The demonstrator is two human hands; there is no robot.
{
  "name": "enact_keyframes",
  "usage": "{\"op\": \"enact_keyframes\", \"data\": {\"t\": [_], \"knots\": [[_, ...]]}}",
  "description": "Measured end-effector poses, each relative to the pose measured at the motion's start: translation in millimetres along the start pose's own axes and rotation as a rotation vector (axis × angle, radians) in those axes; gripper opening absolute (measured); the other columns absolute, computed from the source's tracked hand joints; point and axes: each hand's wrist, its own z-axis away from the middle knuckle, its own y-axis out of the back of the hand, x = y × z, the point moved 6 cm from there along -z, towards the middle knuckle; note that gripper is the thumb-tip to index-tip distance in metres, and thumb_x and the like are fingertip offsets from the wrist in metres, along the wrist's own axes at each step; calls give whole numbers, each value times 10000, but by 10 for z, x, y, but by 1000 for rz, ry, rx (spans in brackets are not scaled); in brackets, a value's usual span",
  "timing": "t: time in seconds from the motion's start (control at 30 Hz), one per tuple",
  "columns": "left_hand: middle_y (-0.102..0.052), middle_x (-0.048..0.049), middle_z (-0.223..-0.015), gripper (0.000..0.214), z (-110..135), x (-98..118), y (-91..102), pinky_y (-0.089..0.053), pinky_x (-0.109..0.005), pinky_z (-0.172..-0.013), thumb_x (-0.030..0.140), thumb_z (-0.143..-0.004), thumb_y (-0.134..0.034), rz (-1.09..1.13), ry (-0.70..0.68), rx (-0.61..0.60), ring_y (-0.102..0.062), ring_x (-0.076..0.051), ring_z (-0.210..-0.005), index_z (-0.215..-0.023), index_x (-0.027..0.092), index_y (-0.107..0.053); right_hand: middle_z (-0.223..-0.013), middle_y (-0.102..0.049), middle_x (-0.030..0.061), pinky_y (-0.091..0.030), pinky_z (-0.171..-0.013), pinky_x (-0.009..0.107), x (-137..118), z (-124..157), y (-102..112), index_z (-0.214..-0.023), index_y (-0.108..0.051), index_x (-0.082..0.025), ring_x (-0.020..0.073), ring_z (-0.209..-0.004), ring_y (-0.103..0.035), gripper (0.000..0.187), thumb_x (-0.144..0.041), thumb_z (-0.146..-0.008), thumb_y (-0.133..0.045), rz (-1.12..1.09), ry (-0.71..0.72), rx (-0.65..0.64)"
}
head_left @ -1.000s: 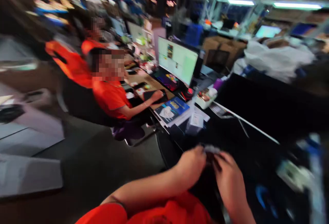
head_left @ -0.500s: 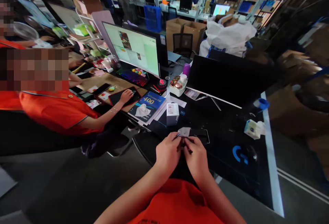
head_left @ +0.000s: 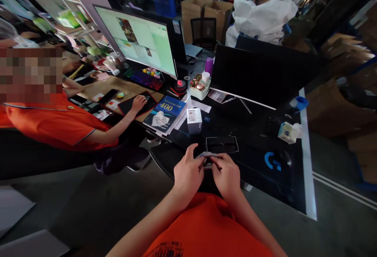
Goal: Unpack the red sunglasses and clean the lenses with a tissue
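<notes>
My left hand [head_left: 187, 172] and my right hand [head_left: 226, 174] meet at the near edge of a black desk mat [head_left: 265, 178]. Both pinch a small flat grey-white packet [head_left: 207, 156] between fingertips; what it is I cannot make out. Just beyond the hands a dark rectangular card with a pale border [head_left: 222, 144] lies flat on the mat. A small white box [head_left: 194, 120] stands farther back, left of that card.
A co-worker in an orange shirt [head_left: 55, 121] sits at left, a hand on a mouse [head_left: 140, 102]. A blue writing pad [head_left: 166, 115], lit monitor [head_left: 138, 41], dark monitor [head_left: 262, 76], tissue pack [head_left: 288, 132] and cardboard boxes [head_left: 206, 13] surround the desk.
The view has swung right and steadied on the desk. My hands drew slightly nearer to me with the packet, uncovering the dark card beyond them.
</notes>
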Motion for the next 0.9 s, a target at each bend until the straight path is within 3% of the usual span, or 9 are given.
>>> {"op": "enact_keyframes", "data": {"t": [0.13, 0.3, 0.37, 0.5, 0.67, 0.8, 0.9], "knots": [[-624, -49, -1347, 284, -41, 12, -3, -541, -281, -704, 68, -840, -587, 58, -6, 23, -711, -191, -915, -972, 263, -746, -1090, -724, 81, -563, -788, 329, -35, -44, -15, -1065, -763, -207, 221, -922, -711, 336, -92, -885, -503, 20, 20, 9], [-680, -29, -1214, 190, -60, -33, -17, -495, -265, -674, 84, -874, -553, 100, 0, 72, -698, -173, -865, -941, 228, -659, -999, -729, 62, -554, -779, 292, -20, -145, -11, -984, -774, -217, 198, -889, -701, 171, -258, -906, -627, -224, -36, -40], [-698, -18, -1061, 159, -59, -74, -38, -474, -261, -646, 102, -883, -543, 136, 41, 62, -680, -169, -808, -960, 222, -611, -966, -733, 59, -551, -770, 287, 14, -184, 18, -936, -777, -226, 192, -874, -697, 218, -315, -949, -578, -330, -60, -46], [-646, 4, -907, 140, -51, -162, -50, -478, -273, -703, 124, -847, -572, 271, 124, 57, -647, -174, -800, -943, 224, -550, -939, -741, 54, -548, -749, 280, 59, -207, 58, -915, -770, -233, 192, -877, -698, 216, -251, -936, -555, -427, -83, -92], [-655, 19, -887, 229, -20, -201, -114, -483, -269, -741, 73, -801, -514, 481, 141, -50, -648, -159, -805, -956, 237, -555, -889, -720, 17, -490, -692, 281, 54, -83, 122, -900, -677, -224, 187, -819, -680, 162, -130, -844, -557, -121, -98, -41], [-682, 7, -917, 266, 6, -207, -93, -489, -274, -775, 65, -793, -493, 509, 106, 2, -658, -163, -845, -974, 237, -586, -874, -711, 4, -438, -647, 286, 16, 6, 166, -1030, -627, -246, 206, -817, -673, 209, -183, -831, -630, 182, -40, -4], [-675, 0, -887, 199, 23, -194, -72, -483, -279, -755, 99, -837, -484, 498, 73, 19, -647, -164, -812, -943, 229, -591, -910, -708, 19, -434, -656, 286, -26, 52, 162, -1081, -624, -253, 214, -857, -667, 261, -164, -835, -623, 265, 42, -22]]}}
